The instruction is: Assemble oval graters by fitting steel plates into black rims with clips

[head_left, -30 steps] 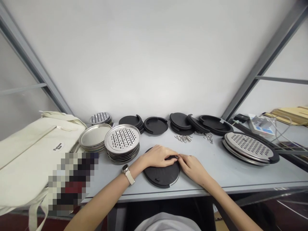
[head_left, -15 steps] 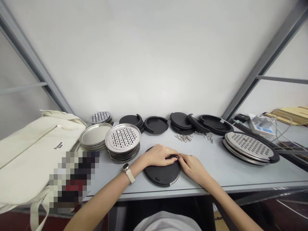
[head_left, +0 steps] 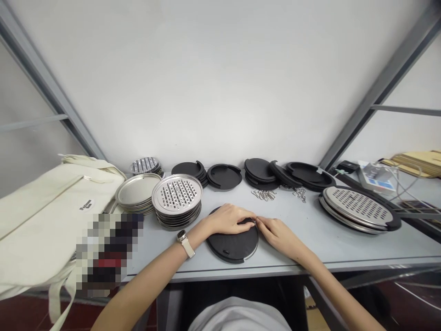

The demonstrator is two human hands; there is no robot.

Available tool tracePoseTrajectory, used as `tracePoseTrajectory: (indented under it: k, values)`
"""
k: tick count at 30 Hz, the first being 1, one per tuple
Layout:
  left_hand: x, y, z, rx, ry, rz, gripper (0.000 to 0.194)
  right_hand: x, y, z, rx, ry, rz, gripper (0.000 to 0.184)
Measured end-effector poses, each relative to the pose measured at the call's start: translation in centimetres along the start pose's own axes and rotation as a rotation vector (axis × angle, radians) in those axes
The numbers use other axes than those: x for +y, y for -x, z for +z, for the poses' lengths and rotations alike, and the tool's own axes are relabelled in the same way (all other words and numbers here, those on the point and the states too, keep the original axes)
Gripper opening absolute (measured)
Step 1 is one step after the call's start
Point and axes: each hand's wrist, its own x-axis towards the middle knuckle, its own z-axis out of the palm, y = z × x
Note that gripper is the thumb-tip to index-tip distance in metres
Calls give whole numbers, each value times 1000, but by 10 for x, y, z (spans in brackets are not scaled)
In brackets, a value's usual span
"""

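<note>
Both grips pinch small metal piece (head_left: 254,221) at black disc (head_left: 234,243) rim | table (head_left: 310,239) edge just below

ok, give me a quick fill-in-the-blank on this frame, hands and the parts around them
Both hands work at the far edge of a ____ round disc lying flat on the table.
A watch sits on the ____ wrist.
The stack of perforated metal discs lies to the ____ of the left hand.
The right hand pinches something too small to identify.

Missing: black; left; left
</note>
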Motion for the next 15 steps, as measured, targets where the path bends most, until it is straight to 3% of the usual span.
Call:
tracePoseTrajectory:
  k: [15]
  values:
    - [-2, 0, 1, 13, -9, -19, 30, 9, -2, -7, -38, -106, -76, 44]
